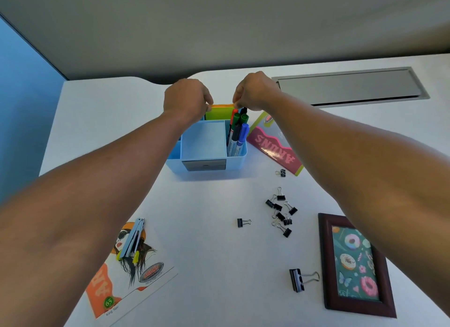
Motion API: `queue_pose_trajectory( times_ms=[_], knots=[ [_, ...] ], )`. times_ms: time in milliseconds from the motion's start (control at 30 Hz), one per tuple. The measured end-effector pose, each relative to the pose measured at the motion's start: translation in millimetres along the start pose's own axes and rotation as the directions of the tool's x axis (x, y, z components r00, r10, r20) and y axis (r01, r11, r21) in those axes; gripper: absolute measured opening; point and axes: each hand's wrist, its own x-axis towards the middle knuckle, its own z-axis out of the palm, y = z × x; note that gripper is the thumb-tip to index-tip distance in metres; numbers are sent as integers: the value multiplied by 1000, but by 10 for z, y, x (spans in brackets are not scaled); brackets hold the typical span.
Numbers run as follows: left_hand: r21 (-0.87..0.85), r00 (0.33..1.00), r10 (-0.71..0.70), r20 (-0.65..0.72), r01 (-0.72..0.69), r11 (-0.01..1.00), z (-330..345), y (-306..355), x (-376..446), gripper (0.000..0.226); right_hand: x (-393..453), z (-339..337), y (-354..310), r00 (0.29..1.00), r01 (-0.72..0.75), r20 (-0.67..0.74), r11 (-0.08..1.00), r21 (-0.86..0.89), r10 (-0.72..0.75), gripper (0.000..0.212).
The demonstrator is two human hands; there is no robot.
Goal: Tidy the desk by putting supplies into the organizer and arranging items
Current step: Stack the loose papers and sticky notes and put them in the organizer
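Lying scattered over the white desk (214,229) are small black binder clips (280,211), a larger black binder clip (298,280), a dark wooden picture frame with a doughnut print (356,265), a chrome staple remover with yellow tips (132,239) resting on an orange illustrated card (126,270), and a pink and green packet (275,147) just beside the organizer; both forearms are crossing above these things; the stack of green and orange sticky notes (218,112) is standing upright in a rear compartment of the light blue plastic organizer (207,151); the left hand (186,98) and the right hand (254,91) are each pinching a top corner of it with curled fingers; coloured marker pens (237,131) are standing in the right compartment; the square front compartment is showing only its pale floor.
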Motion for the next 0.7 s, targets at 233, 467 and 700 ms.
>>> queue_pose_trajectory(
  times_ms=[233, 467, 700],
  knots=[
    [48, 999, 43, -11, -43, 998, 5, 9, -16, 18, -16, 33, 36, 1000, -4, -9, 998, 56, 5, 13],
    [-29, 999, 11, -42, -12, 999, -2, -48, -5, 17, 6, 24, 78, 998, -37, -51, 980, 195, 47, 15],
    [-204, 988, -123, -95, 101, 974, -48, -120, -144, 11, -128, -31, 172, 977, -88, -151, 930, 356, 150, 12]
  ],
)
